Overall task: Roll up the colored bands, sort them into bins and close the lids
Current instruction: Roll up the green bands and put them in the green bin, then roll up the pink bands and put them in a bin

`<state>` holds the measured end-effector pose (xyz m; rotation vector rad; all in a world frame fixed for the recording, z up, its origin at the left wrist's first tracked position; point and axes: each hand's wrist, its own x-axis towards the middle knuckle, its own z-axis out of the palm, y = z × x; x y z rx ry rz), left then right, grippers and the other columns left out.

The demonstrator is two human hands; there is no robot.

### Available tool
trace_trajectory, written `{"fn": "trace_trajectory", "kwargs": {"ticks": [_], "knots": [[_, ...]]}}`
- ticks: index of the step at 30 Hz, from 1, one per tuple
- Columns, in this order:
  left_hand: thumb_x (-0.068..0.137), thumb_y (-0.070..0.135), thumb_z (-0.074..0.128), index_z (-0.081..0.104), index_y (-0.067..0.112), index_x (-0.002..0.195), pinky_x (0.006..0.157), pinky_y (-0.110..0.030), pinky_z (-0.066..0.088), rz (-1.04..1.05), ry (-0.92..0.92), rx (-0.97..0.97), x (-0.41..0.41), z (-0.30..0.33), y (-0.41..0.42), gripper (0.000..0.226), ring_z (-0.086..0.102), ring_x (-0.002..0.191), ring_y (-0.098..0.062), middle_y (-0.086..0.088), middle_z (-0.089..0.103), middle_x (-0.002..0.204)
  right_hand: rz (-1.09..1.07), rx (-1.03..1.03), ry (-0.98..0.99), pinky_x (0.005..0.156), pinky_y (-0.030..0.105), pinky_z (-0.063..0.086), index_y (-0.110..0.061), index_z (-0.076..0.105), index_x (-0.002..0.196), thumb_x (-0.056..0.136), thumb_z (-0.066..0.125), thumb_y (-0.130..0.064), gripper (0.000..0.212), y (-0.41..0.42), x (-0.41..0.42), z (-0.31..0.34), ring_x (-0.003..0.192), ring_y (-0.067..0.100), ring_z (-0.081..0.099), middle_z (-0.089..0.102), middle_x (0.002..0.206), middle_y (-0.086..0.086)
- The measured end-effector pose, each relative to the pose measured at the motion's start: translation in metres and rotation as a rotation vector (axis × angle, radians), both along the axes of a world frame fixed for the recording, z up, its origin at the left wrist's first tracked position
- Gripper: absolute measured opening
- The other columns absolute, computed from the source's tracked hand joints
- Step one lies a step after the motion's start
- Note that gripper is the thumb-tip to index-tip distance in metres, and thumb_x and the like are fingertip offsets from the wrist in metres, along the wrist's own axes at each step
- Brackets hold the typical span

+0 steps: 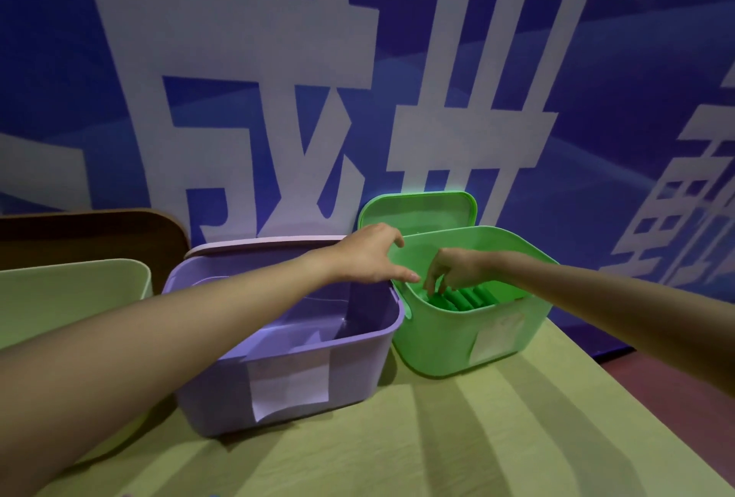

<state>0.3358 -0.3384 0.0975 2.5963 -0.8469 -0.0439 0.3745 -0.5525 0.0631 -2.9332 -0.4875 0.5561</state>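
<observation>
Three bins stand in a row on the worktop (457, 437), which is covered with a yellow-green cloth. The green bin (473, 329) is on the right, the purple bin (286, 369) in the middle just beside it, and a pale yellow-green bin (71, 297) on the left, partly cut off by the frame edge. Each of the purple and green bins has a white paper label on its near wall.

The green lid (417, 212) stands upright behind the green bin, leaning toward the blue wall banner (278, 79) with its large white characters. A pale pink lid (262, 247) lies behind the purple bin's far rim, and a brown lid (91, 234) stands behind the left bin.

Inside the green bin, several rolled green bands (463, 297) lie side by side on the bottom. The right hand (453, 270) reaches down into this bin, its fingers curled and pointing down onto the leftmost roll; whether they pinch it or only touch it cannot be told. The left hand (370, 256) reaches across the purple bin, fingers spread and relaxed, holding nothing, its fingertips at the left rim of the green bin.

The purple bin's inside shows no bands in the visible part.
</observation>
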Motion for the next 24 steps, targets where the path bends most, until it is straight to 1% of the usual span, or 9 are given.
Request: {"fn": "trace_trajectory", "kwargs": {"ticks": [2,5,8,10,13,16,19,22,24], "knots": [[0.085,0.046,0.067,0.047,0.009,0.135,0.105,-0.031,0.034,0.005,-0.053,-0.019,-0.008,0.005,0.005,0.066,0.042,0.130,-0.021,-0.008,0.046,0.142,-0.050,-0.001,0.011,0.085,0.039,0.054,-0.002,0.070,0.108,0.081,0.033,0.015,0.049,0.003,-0.004,0.008,0.105,0.025,0.064,0.065,0.122,0.013],[0.089,0.044,0.063,0.049,0.011,0.134,0.102,-0.030,0.035,0.030,-0.098,-0.090,-0.022,0.017,0.018,0.058,0.044,0.128,-0.020,-0.007,0.047,0.141,-0.177,0.039,0.018,0.067,0.025,0.053,0.001,0.067,0.112,0.086,0.032,0.013,0.045,0.010,-0.011,0.023,0.108,0.029,0.064,0.064,0.121,0.017],[0.091,0.041,0.061,0.051,0.011,0.132,0.098,-0.026,0.034,0.064,-0.137,-0.150,-0.041,0.029,0.037,0.052,0.045,0.127,-0.019,-0.005,0.049,0.139,-0.289,0.150,-0.082,0.058,0.021,0.049,0.004,0.066,0.112,0.093,0.045,0.004,0.029,0.024,-0.021,0.044,0.098,0.030,0.066,0.067,0.114,0.020],[0.091,0.039,0.061,0.053,0.012,0.130,0.093,-0.022,0.033,0.093,-0.153,-0.189,-0.055,0.031,0.052,0.048,0.047,0.124,-0.018,-0.004,0.052,0.136,-0.360,0.233,-0.237,0.062,0.029,0.050,0.009,0.067,0.107,0.095,0.051,-0.007,0.026,0.037,-0.033,0.057,0.081,0.027,0.064,0.068,0.105,0.024],[0.092,0.037,0.061,0.055,0.012,0.128,0.094,-0.023,0.035,0.162,-0.183,-0.282,-0.080,0.029,0.078,0.044,0.050,0.121,-0.018,-0.004,0.055,0.132,-0.438,0.378,-0.492,0.063,0.032,0.045,0.015,0.063,0.102,0.096,0.049,-0.015,0.034,0.062,-0.061,0.068,0.072,0.027,0.057,0.064,0.081,0.022],[0.092,0.031,0.062,0.057,0.011,0.127,0.096,-0.027,0.042,0.239,-0.186,-0.438,-0.114,0.023,0.112,0.040,0.053,0.119,-0.019,-0.005,0.058,0.129,-0.404,0.584,-0.608,0.081,0.043,0.051,0.016,0.061,0.103,0.099,0.050,-0.019,0.037,0.096,-0.106,0.069,0.092,0.038,0.064,0.068,0.098,0.028],[0.089,0.032,0.065,0.060,0.012,0.123,0.099,-0.031,0.044,0.258,-0.269,-0.490,-0.149,0.012,0.151,0.039,0.057,0.116,-0.016,-0.003,0.062,0.124,-0.296,0.718,-0.704,0.093,0.036,0.047,0.002,0.065,0.111,0.098,0.053,-0.020,0.029,0.130,-0.157,0.057,0.107,0.027,0.063,0.068,0.113,0.016],[0.089,0.024,0.067,0.059,0.012,0.124,0.097,-0.026,0.041,0.226,-0.304,-0.458,-0.190,-0.004,0.189,0.038,0.055,0.115,-0.013,-0.002,0.060,0.124,-0.176,0.805,-0.763,0.091,0.029,0.045,-0.002,0.063,0.115,0.097,0.056,-0.020,0.027,0.163,-0.207,0.033,0.106,0.024,0.062,0.068,0.115,0.011],[0.088,0.030,0.067,0.058,0.014,0.124,0.095,-0.026,0.042,0.234,-0.304,-0.410,-0.216,-0.016,0.215,0.040,0.055,0.114,-0.013,-0.001,0.060,0.123,-0.097,0.799,-0.764,0.090,0.020,0.039,-0.001,0.062,0.117,0.096,0.057,-0.020,0.029,0.185,-0.239,0.015,0.106,0.025,0.061,0.066,0.116,0.013]]}}
